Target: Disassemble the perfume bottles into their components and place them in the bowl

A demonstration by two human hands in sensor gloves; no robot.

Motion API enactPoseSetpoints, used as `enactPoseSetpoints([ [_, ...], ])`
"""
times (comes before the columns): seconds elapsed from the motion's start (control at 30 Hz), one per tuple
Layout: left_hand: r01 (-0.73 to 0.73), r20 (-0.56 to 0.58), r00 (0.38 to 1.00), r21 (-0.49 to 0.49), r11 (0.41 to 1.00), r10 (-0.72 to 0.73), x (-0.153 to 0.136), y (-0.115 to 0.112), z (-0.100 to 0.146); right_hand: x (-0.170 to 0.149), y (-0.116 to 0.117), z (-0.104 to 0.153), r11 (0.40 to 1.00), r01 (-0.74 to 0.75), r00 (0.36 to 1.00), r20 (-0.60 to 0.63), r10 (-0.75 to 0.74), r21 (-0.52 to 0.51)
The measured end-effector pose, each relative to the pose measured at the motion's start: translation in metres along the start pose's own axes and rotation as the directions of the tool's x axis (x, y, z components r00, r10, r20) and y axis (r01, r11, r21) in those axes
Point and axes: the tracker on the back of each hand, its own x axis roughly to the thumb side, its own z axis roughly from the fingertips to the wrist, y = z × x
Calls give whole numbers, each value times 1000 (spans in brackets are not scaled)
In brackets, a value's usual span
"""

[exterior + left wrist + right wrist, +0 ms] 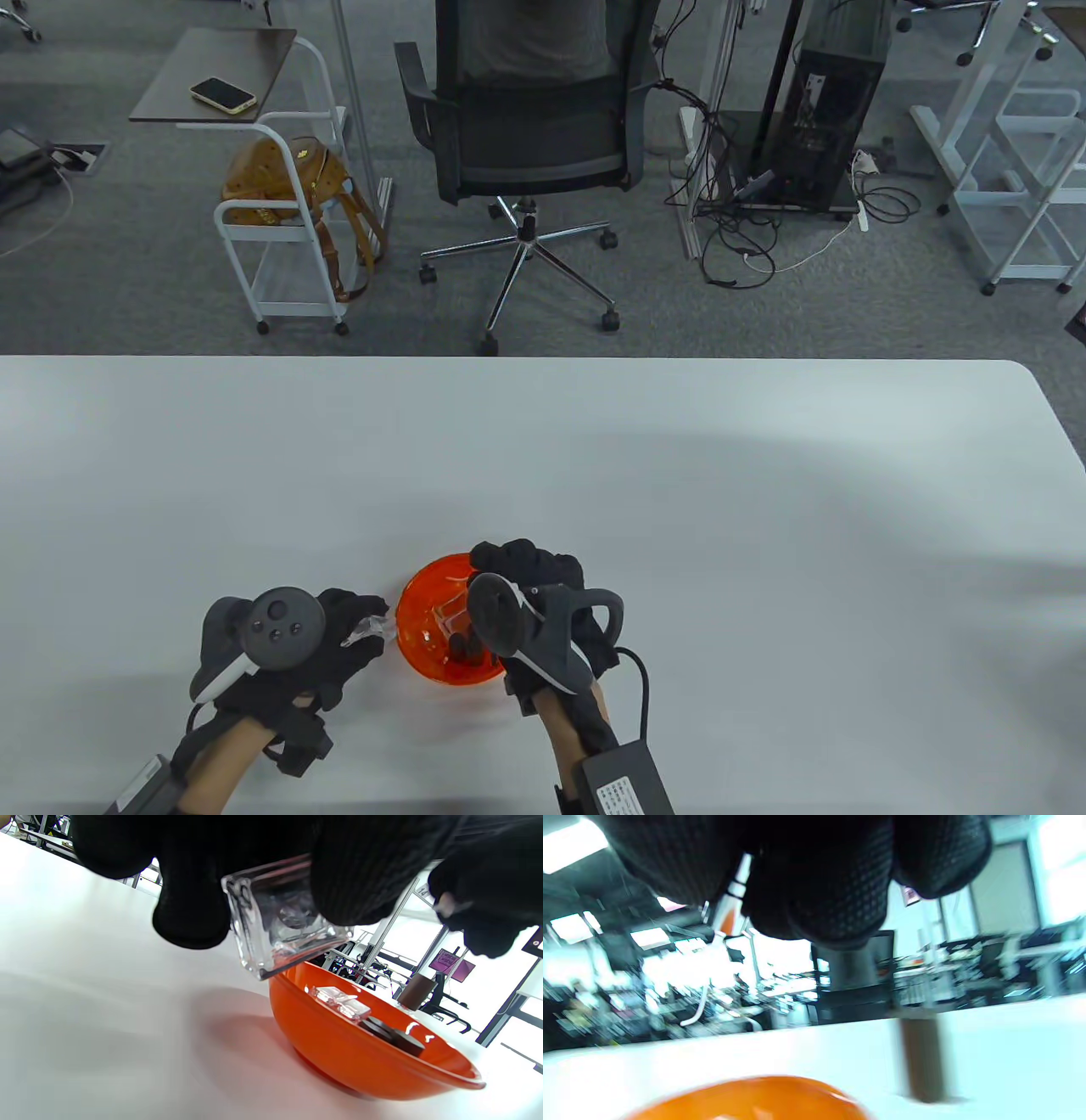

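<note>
Left grip [339,632] pinches the clear square glass bottle [280,921]; lower it gently into the orange plastic bowl [339,1052], lower centre. Right grip [530,577]: cannot tell.

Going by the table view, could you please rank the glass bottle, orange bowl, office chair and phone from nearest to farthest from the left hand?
1. Glass bottle: held in the left hand fingers.
2. Orange bowl: just right of it.
3. Office chair: beyond the table.
4. Phone: far left, on a side table.

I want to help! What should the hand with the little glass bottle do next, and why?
Probably move the left hand a little rightward over the orange bowl and let go. It grips the glass bottle just outside the rim, and other parts already lie inside.
</note>
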Motion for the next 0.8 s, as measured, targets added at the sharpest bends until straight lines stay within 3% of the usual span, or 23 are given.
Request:
enactPoseSetpoints([
  [0.17, 16, 7, 1000, -13, 1000, -16, 3, -2, 0, 15, 31, 0, 965, -251, 968, 27, 250, 80],
  [0.4, 10, -2, 1000, 22, 1000, -10, 2, -1, 1, 31, 52, 2, 918, -357, 933, 120, 340, 171],
  [0.63, 47, -16, 999, 34, 998, -47, 15, 2, -9, 10, 23, -4, 978, -165, 986, -3, 167, 124],
  [0.8, 216, -46, 975, 14, 976, -215, 47, 8, -36, -21, 1, -6, 997, -9, 992, -122, 19, 78],
])
